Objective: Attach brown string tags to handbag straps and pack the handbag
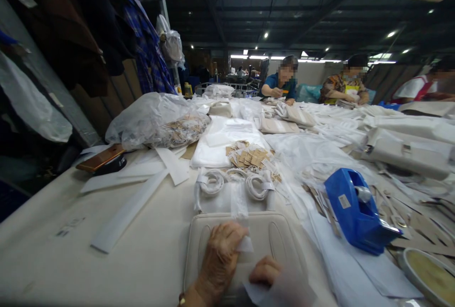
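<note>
A beige bag (pixel 284 240) lies flat on the table in front of me, with curved seams on its face. My left hand (pixel 222 250) rests over the bag's middle, fingers closed on a small piece of white paper (pixel 245 244) whose corner sticks out. Close by, lower right, my right hand (pixel 266 271) has its fingers curled at a thin white sheet (pixel 284 290), blurred by motion. Beyond the bag's far edge, a white-wrapped flap carries two coiled straps (pixel 210 182), and a translucent strip (pixel 239 198) runs down between them.
A blue tape dispenser (pixel 350 212) stands at right, near a round bowl (pixel 430 274). Brown paper tags (pixel 252 155) lie ahead. Plastic bags (pixel 149 117), white strips (pixel 131 207) and a brown wallet-like case (pixel 101 158) sit left. Co-workers (pixel 282 79) work across the table.
</note>
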Motion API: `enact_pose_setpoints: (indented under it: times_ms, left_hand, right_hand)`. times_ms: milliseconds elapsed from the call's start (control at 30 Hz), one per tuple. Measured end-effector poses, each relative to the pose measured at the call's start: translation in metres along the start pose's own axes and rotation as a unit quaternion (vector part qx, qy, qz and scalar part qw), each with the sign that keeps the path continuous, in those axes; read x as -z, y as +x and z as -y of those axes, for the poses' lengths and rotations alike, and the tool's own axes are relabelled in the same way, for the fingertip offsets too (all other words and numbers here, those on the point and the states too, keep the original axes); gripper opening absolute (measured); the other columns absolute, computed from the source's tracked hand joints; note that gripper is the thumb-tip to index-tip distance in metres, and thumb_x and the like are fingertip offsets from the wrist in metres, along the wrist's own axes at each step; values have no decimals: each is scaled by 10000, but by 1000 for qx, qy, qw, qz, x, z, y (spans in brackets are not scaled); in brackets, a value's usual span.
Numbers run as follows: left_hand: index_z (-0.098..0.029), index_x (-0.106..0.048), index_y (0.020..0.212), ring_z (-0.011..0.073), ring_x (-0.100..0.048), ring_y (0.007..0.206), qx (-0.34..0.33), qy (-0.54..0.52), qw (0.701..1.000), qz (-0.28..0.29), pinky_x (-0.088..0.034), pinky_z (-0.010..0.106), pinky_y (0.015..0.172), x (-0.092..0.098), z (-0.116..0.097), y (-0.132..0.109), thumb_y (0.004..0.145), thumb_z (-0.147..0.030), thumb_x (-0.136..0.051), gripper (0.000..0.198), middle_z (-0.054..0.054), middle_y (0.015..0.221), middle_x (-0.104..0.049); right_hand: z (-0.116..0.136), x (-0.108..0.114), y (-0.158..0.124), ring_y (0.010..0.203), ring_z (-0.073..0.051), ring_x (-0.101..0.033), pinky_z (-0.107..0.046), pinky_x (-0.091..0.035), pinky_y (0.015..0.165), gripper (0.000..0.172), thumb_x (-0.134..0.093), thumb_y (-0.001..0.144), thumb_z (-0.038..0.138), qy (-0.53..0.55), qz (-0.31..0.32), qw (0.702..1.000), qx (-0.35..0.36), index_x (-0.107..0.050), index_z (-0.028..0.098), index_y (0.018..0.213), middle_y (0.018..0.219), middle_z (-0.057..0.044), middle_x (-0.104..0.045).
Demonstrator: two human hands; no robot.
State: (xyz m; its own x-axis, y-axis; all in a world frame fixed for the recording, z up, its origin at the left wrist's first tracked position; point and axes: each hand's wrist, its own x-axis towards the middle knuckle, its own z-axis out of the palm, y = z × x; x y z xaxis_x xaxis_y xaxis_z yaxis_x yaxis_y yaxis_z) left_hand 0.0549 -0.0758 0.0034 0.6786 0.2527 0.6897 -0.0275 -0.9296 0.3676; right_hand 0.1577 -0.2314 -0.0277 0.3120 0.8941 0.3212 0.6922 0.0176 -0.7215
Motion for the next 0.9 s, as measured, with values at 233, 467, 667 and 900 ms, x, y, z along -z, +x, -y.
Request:
enact_pose_setpoints:
  times_ms: [233, 467, 667, 900]
  left_hand:
    - [-130, -601, 932, 151, -574, 783, -12, 17, 998, -61, -538, 248, 670, -6, -1, 3, 774, 28, -371, 321, 69, 812, -590]
    - [-141, -583, 880, 187, -609, 1000, -94, 105, 981, -136, -522, 305, 817, -5, 5, 4, 823, -14, -354, 268, 88, 910, -685]
    - [-151, -553, 911, 148, -655, 904, -49, 72, 985, -146, -530, 248, 773, 2, 12, 1, 854, -59, -324, 253, 75, 855, -704]
    - [-178, -586, 854, 136, -675, 836, -135, 60, 983, -108, -519, 228, 813, -6, 21, -14, 904, -152, -401, 193, 27, 795, -709]
  right_hand:
    - [12, 2, 1, 632, -92, -589, -139, -478, 580, 118, -463, 855, 225, -46, 9, 998, 51, -576, 200, 831, 746, -10, -575]
    - [15, 12, 27, 1044, -199, -610, -303, -520, 860, 221, -383, 862, 80, -335, -92, 911, 221, -553, 200, 786, 1077, -82, -666]
    - [0, 0, 38, 1002, -245, -634, -352, -550, 833, 229, -381, 795, 40, -393, -123, 865, 286, -500, 197, 679, 1059, -111, -685]
    - [-25, -12, 17, 1011, -294, -623, -417, -558, 825, 313, -538, 837, 226, -283, -46, 944, 163, -566, 205, 1148, 1110, -112, -660]
